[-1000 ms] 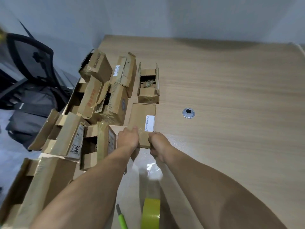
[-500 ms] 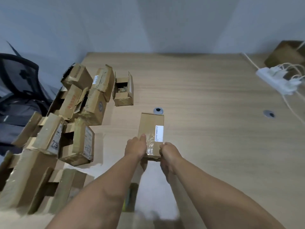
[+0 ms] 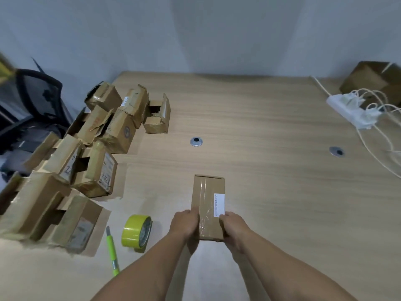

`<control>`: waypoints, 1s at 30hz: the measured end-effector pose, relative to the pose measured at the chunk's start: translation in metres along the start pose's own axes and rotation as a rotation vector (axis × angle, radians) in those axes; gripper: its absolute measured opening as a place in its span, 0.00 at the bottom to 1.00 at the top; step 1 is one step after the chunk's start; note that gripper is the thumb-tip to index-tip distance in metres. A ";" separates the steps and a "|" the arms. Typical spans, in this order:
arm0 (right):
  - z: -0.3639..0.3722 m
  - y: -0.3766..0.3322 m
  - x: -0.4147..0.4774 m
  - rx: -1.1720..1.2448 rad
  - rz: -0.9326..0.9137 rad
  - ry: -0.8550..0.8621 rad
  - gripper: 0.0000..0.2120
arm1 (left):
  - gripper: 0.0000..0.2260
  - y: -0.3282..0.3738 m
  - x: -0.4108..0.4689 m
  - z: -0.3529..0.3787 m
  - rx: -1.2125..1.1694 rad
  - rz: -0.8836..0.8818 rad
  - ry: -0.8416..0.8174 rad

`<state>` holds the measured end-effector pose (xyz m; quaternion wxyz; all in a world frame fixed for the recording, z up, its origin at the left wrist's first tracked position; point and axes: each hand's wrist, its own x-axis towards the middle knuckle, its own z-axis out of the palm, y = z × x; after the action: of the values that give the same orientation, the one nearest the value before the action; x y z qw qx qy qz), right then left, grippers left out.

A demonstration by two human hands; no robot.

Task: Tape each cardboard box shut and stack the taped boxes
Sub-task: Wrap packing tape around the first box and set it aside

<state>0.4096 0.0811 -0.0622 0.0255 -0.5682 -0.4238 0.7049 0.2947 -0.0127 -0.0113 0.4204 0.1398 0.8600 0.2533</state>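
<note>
A small flat cardboard box (image 3: pixel 207 198) with clear tape along its top and a white label lies near the table's front middle. My left hand (image 3: pixel 185 222) grips its near left edge and my right hand (image 3: pixel 232 228) grips its near right edge, fingers curled round the sides. A yellow tape roll (image 3: pixel 136 233) stands on edge to the left of my left arm. A green utility knife (image 3: pixel 112 253) lies beside the roll. Several untaped cardboard boxes (image 3: pixel 91 153), flaps open, are piled along the table's left side.
The wooden table (image 3: pixel 271 181) has two metal cable grommets (image 3: pixel 196 141) (image 3: pixel 336 151). A white power strip (image 3: pixel 351 111) with cables lies at the far right, a brown box (image 3: pixel 373 81) behind it. A black office chair (image 3: pixel 28 109) stands left of the table.
Both hands have carried the taped box rightwards and away from the pile, to the table's front middle. The view has swung right, so the tape roll and knife now show at left.
</note>
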 end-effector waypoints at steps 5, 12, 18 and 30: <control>-0.004 0.003 0.005 -0.401 -0.057 0.046 0.17 | 0.23 -0.006 -0.003 0.011 0.055 -0.012 -0.028; 0.012 -0.032 -0.020 -0.709 -0.298 0.308 0.17 | 0.20 -0.016 0.012 -0.033 0.262 0.101 0.027; 0.079 -0.054 -0.027 -0.686 -0.607 0.061 0.14 | 0.13 -0.023 0.032 -0.121 0.170 0.163 0.223; 0.201 -0.032 0.023 -0.578 -0.033 -0.114 0.11 | 0.17 -0.090 0.065 -0.155 -0.036 -0.268 0.032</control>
<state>0.2215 -0.0003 -0.0612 -0.1498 -0.5043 -0.6171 0.5852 0.1290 -0.1078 -0.0234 0.4390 0.0119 0.8729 0.2125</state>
